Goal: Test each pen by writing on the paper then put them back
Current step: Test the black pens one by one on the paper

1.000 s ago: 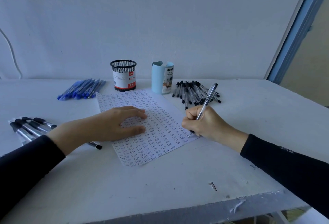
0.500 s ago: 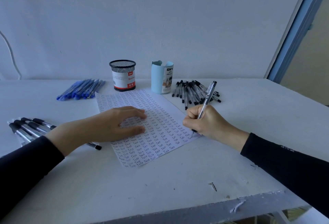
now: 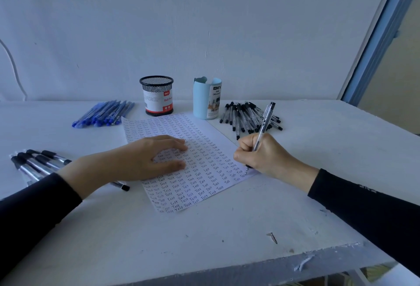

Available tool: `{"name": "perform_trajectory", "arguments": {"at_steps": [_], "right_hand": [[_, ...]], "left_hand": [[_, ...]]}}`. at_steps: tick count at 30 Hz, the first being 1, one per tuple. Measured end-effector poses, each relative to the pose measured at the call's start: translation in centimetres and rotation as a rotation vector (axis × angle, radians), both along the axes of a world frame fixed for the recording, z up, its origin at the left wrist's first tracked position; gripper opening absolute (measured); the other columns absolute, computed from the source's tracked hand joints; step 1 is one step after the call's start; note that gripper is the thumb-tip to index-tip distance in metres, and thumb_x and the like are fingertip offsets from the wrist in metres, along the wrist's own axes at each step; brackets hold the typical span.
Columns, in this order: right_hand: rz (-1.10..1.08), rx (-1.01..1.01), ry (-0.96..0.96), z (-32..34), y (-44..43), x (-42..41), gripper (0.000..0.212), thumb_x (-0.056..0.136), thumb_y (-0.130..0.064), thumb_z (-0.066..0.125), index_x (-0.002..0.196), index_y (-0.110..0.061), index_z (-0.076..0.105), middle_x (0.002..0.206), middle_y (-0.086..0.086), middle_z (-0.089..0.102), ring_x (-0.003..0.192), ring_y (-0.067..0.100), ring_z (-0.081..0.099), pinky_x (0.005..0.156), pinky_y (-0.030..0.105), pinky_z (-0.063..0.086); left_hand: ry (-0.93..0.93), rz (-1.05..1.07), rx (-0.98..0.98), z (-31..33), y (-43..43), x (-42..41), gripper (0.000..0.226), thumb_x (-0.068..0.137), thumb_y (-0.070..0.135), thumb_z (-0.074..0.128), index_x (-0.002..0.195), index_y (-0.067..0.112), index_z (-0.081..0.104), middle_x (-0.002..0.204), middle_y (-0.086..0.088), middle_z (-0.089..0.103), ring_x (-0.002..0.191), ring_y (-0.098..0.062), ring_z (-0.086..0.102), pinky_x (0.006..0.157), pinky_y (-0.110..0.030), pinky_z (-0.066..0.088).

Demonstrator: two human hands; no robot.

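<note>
A sheet of paper (image 3: 200,149) covered with rows of the handwritten word "Test" lies tilted on the white table (image 3: 204,235). My left hand (image 3: 145,160) presses flat on its left half. My right hand (image 3: 263,156) grips a clear black-capped pen (image 3: 264,119), tip down at the sheet's lower right edge. Several black pens (image 3: 247,117) lie piled behind my right hand. Blue pens (image 3: 104,113) lie at the far left. Dark pens (image 3: 36,163) lie by my left forearm.
A black mesh cup (image 3: 156,97) and a light blue desk organizer (image 3: 207,98) stand behind the paper near the wall. A small screw (image 3: 272,237) lies near the table's chipped front edge. A door frame (image 3: 377,35) rises at the right.
My right hand and the pen tip have shifted slightly right along the paper's lower right edge. My left hand stays pressed on the sheet.
</note>
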State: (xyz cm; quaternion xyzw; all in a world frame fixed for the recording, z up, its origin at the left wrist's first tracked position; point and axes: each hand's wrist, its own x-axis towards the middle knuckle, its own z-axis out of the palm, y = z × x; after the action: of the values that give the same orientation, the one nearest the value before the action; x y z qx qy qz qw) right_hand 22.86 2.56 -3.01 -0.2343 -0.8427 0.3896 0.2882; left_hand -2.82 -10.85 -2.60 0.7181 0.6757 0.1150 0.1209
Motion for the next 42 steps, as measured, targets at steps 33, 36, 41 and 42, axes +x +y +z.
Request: {"name": "perform_trajectory", "arguments": {"at_steps": [33, 36, 41, 42], "right_hand": [[-0.116, -0.398, 0.216, 5.1, 1.8, -0.3, 0.032, 0.103, -0.033, 0.046, 0.125, -0.019, 0.063, 0.078, -0.001, 0.068, 0.047, -0.001, 0.046, 0.042, 0.01, 0.033], [-0.084, -0.502, 0.268, 5.7, 2.5, -0.9, 0.037, 0.099, -0.038, 0.051, 0.133, -0.024, 0.058, 0.068, -0.003, 0.065, 0.048, 0.006, 0.036, 0.042, 0.014, 0.032], [0.032, -0.618, 0.249, 5.5, 3.1, -1.6, 0.032, 0.1, -0.035, 0.05, 0.128, -0.027, 0.063, 0.066, -0.005, 0.053, 0.055, 0.009, 0.033, 0.048, 0.018, 0.032], [0.07, -0.677, 0.27, 5.3, 3.1, -1.7, 0.032, 0.099, -0.034, 0.049, 0.127, -0.026, 0.063, 0.065, -0.005, 0.047, 0.058, 0.011, 0.028, 0.053, 0.02, 0.029]], "left_hand": [[0.003, 0.021, -0.015, -0.1, -0.1, 0.0, 0.077, 0.072, 0.089, 0.033, 0.136, 0.048, 0.044, 0.148, 0.03, 0.033, 0.135, 0.004, 0.035, 0.117, -0.03, 0.028], [0.001, 0.026, -0.031, 0.2, -0.2, 0.3, 0.072, 0.076, 0.084, 0.036, 0.138, 0.047, 0.043, 0.149, 0.03, 0.031, 0.135, 0.003, 0.035, 0.117, -0.032, 0.028], [0.009, 0.027, -0.055, 0.6, -0.3, 0.6, 0.07, 0.077, 0.08, 0.037, 0.139, 0.047, 0.041, 0.15, 0.029, 0.029, 0.136, 0.002, 0.033, 0.118, -0.032, 0.027], [0.01, 0.026, -0.051, 0.5, -0.3, 0.6, 0.07, 0.078, 0.08, 0.037, 0.139, 0.046, 0.041, 0.15, 0.029, 0.03, 0.136, 0.003, 0.033, 0.118, -0.031, 0.027]]}}
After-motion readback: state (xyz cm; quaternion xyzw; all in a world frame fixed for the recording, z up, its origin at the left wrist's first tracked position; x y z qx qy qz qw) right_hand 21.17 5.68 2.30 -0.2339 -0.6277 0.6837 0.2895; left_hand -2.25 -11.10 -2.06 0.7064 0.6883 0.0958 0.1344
